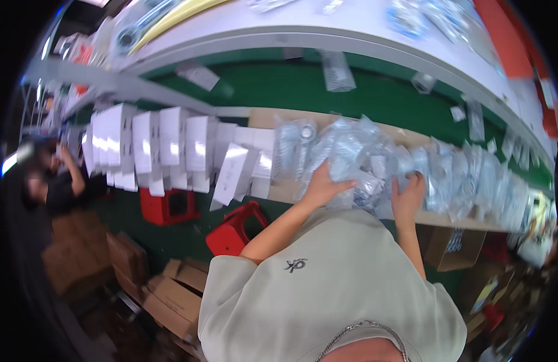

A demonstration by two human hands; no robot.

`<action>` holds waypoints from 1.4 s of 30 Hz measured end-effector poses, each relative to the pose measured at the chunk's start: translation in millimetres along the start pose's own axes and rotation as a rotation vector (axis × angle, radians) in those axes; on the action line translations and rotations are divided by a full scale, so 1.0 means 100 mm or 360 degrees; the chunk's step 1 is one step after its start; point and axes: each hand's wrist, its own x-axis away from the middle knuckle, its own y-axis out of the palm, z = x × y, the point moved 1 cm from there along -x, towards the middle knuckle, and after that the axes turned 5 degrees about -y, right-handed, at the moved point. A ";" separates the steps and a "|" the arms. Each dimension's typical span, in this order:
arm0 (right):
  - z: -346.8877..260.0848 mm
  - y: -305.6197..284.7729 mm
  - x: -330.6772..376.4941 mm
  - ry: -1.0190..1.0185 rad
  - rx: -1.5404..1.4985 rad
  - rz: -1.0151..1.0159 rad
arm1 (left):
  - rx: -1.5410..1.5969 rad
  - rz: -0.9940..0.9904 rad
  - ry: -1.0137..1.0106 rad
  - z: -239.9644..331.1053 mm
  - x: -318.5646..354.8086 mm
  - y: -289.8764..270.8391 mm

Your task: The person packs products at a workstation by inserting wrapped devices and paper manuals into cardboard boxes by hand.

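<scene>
My left hand (327, 188) grips a clear plastic bag (346, 151) with pale contents, its thumb stretched to the right and its other fingers partly hidden by the plastic. Curled at the edge of another clear bag (402, 161) is my right hand (409, 196), with plastic between thumb and fingers. Between the two hands lie small clear packets (368, 184) with dark and silvery contents that are too blurred to name. More bagged parts (466, 184) stand packed in a row to the right of my right hand.
White boxes (147, 142) line the bench to the left. A shelf (327, 39) with bagged goods spans above it. Red stools (234, 229) and cardboard cartons (173, 301) stand on the floor at left; an open carton (457, 247) is below right. Another person (62, 181) is at far left.
</scene>
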 end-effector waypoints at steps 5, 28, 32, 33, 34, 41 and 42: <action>-0.78 -0.18 -0.23 0.0163 -0.1631 -0.0435 | 0.0022 0.0126 -0.0098 0.03 0.05 0.11; -2.05 1.70 -2.14 -0.1021 -0.1085 -0.0743 | -0.1475 0.1272 -0.0749 -0.38 0.48 -1.93; -2.06 2.54 -3.06 -0.0275 -0.0405 -0.0277 | -0.0913 0.1502 -0.0543 0.03 0.58 -1.84; -2.04 2.73 -3.12 -0.0288 -0.0424 -0.0284 | -0.0923 0.1521 -0.0553 0.05 0.56 -1.85; -1.99 2.91 -3.17 -0.0436 -0.0284 -0.0277 | -0.0347 0.1480 -0.0437 0.05 0.52 -1.84; -1.93 2.22 -2.96 -0.0413 -0.0964 -0.0439 | 0.1970 0.1320 -0.0079 0.07 -0.18 -1.51; -1.95 1.69 -2.77 -0.0320 -0.0963 -0.0596 | 0.2190 0.1331 -0.0008 0.08 -0.30 -1.51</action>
